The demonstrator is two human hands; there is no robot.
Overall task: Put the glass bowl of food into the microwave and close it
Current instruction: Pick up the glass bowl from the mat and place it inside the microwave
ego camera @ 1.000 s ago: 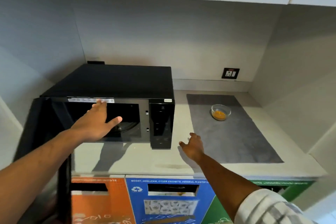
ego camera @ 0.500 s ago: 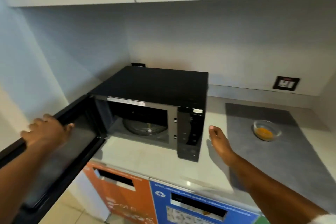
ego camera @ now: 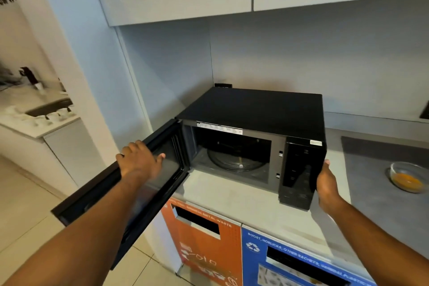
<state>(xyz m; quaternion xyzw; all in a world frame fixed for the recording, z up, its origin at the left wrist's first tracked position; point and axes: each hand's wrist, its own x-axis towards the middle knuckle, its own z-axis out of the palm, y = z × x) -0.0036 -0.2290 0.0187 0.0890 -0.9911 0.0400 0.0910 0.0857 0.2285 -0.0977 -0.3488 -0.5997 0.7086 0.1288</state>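
Presently, microwave point(ego camera: 255, 127) door point(ego camera: 120, 181) swung wide — left hand point(ego camera: 139, 162) fingers curled over its top edge; right hand point(ego camera: 326, 187), fingers together, flat against the microwave's side; glass bowl point(ego camera: 407, 176) apart on the tabletop point(ego camera: 232, 195).

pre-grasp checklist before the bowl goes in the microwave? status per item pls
1. Microwave door swung fully clear of the opening: ok, wide open, with the left hand gripping its top edge.
2. Cavity free: ok, only the glass turntable shows inside.
3. Right hand free to grasp: not ok, it rests against the right side of the microwave and holds nothing.
4. Glass bowl located and upright: ok, on the grey mat, right of the microwave, orange food inside.
5. Path from bowl to opening: ok, bare counter in front of the opening.
6. Bowl hot or slippery: cannot tell.
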